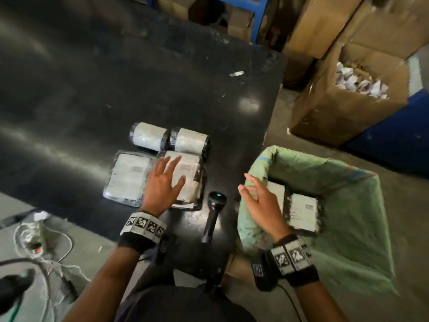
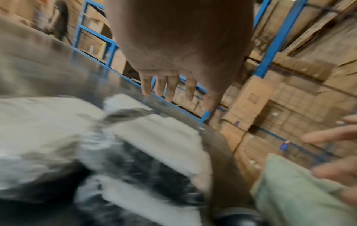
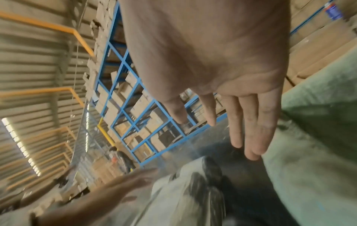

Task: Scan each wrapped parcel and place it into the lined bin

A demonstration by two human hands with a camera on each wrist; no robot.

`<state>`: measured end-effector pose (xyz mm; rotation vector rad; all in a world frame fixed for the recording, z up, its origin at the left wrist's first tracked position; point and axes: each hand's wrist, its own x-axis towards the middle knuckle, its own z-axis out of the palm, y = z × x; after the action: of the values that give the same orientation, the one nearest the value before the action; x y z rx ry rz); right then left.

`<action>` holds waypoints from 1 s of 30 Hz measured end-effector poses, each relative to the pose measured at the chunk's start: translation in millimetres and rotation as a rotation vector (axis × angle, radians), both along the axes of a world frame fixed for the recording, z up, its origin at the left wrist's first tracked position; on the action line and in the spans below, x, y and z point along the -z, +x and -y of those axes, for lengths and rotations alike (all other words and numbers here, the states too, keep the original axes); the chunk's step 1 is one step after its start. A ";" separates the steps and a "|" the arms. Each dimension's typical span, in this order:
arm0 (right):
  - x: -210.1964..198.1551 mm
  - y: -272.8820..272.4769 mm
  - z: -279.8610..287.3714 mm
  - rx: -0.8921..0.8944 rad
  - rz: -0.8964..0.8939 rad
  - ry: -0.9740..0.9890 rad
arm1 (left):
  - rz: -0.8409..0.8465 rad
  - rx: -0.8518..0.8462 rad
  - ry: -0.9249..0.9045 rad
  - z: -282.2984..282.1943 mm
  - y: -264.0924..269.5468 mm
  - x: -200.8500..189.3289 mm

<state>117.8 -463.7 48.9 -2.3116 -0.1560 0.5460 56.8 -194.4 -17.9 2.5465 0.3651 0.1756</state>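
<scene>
Several plastic-wrapped parcels with white labels lie on the black table (image 1: 92, 89): two rolls (image 1: 148, 135) (image 1: 189, 141) at the back, a flat one (image 1: 128, 178) and another flat one (image 1: 190, 180) in front. My left hand (image 1: 163, 180) hovers flat and open over the right flat parcel (image 2: 154, 137); whether it touches is unclear. A black handheld scanner (image 1: 214, 212) lies on the table between my hands. My right hand (image 1: 257, 196), open and empty, is over the near-left rim of the green-lined bin (image 1: 348, 194). Two parcels (image 1: 301, 212) lie inside the bin.
An open cardboard box (image 1: 343, 105) holding paper scraps stands on the floor beyond the bin, with more boxes and blue racking (image 3: 135, 107) behind. Cables (image 1: 46, 247) lie on the floor at the left. The table's right edge runs next to the bin.
</scene>
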 end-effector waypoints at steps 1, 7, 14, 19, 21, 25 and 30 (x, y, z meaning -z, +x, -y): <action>12.3 -10.0 -4.3 0.013 -0.021 -0.023 | -0.045 -0.031 0.009 -10.5 -1.9 9.4; 89.5 -50.9 -68.0 0.150 -0.165 -0.139 | -0.138 -0.039 -0.152 -64.1 -28.2 50.9; 139.4 -64.0 -92.8 0.421 -0.138 0.072 | -0.175 -0.025 -0.317 -50.3 -24.9 65.1; 148.6 -61.4 -98.5 0.537 -0.171 0.252 | -0.188 -0.035 -0.374 -49.2 -22.1 63.2; 144.7 -61.5 -100.8 0.560 -0.212 0.319 | -0.172 -0.025 -0.399 -46.4 -22.2 60.9; 142.8 -62.5 -99.0 0.567 -0.243 0.365 | -0.197 -0.027 -0.415 -37.9 -21.6 54.2; 135.6 -62.2 -95.9 0.547 -0.263 0.373 | -0.227 -0.055 -0.387 -28.0 -13.4 46.6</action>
<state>55.6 -367.8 -86.7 -1.7926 0.4526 0.4794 43.4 -166.4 -64.5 2.1775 0.5030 -0.1538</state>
